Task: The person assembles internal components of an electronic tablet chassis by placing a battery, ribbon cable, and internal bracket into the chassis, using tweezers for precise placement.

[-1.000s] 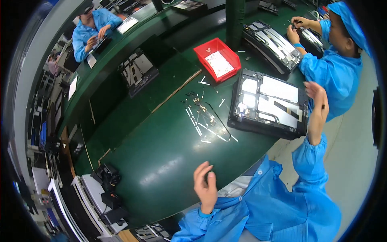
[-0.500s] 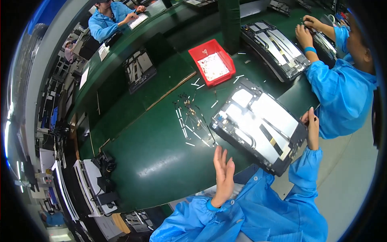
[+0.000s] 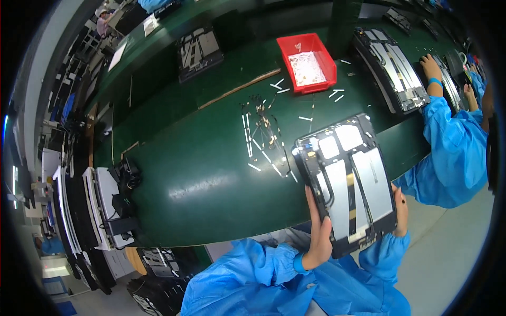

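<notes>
An opened tablet [image 3: 340, 181], black-framed with silver plates and dark flat cables inside, is tilted up between my hands over the near table edge. It looks thick; I cannot tell whether several are stacked. Along its left edge lie the fingers of my left hand [image 3: 319, 237], thumb near the lower corner. My right hand [image 3: 401, 213] grips the opposite edge, most of its fingers hidden behind. On the green table [image 3: 205, 210], left of the tablet, is a loose heap of thin cables [image 3: 266, 131] with small connectors. White strips [image 3: 254, 167] are scattered around it.
A red bin [image 3: 331, 71] with small white pieces stands beyond the tablet. More opened tablets [image 3: 392, 71] lie at the far right, beside a co-worker's blue sleeve [image 3: 456, 137]. Another opened tablet [image 3: 199, 52] sits far left. A wooden strip [image 3: 240, 88] crosses the tabletop.
My left hand, apart from the tablet before, has come against its left edge. The tablet has turned more upright and come nearer to me. The whole view has shifted.
</notes>
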The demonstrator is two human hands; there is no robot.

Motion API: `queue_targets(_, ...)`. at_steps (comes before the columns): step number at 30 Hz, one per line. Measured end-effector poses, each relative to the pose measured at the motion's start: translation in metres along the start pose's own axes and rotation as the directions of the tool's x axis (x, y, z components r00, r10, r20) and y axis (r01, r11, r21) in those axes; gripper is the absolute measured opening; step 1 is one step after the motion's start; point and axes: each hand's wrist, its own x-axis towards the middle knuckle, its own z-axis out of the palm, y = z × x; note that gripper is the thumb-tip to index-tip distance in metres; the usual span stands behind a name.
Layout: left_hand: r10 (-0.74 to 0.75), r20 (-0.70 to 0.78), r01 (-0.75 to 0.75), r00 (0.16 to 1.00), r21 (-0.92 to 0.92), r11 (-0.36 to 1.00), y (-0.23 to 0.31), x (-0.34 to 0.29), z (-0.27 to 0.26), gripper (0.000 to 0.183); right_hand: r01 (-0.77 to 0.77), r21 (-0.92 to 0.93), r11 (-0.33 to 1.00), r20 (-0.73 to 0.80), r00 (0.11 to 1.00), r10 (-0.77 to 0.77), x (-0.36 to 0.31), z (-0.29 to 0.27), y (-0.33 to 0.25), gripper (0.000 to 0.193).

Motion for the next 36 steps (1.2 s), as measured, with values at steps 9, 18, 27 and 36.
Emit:
queue_targets(9, -0.242, -0.242, 0.229, 0.940, -0.078, 0.970, 0.006, -0.080, -0.121, 0.082, 0.043, 0.166, 0.985, 0.088, 0.994, -0.058, -0.049, 0.081, -0.032, 0.079)
queue_targets(18, 0.035, -0.578, 0.322, 0.816, 0.503, 0.802, 0.083, -0.045, -0.206, 0.042, 0.147, 0.187, 0.971, 0.603, 0.763, -0.232, 0.020, 0.242, -0.033, 0.053)
queue_targets(27, -0.078, -0.593, -0.022, 0.801, -0.161, 0.987, 0.064, -0.012, -0.225, 0.047, 0.348, -0.737, 0.579, 0.260, 0.937, -0.231, 0.062, 0.231, -0.074, 0.016)
queue_targets(36, -0.206, -0.597, 0.059, 0.775, -0.257, 0.965, 0.067, -0.002, -0.213, 0.059, 0.459, -0.878, 0.132, 0.470, 0.880, 0.067, 0.100, 0.231, -0.079, 0.021)
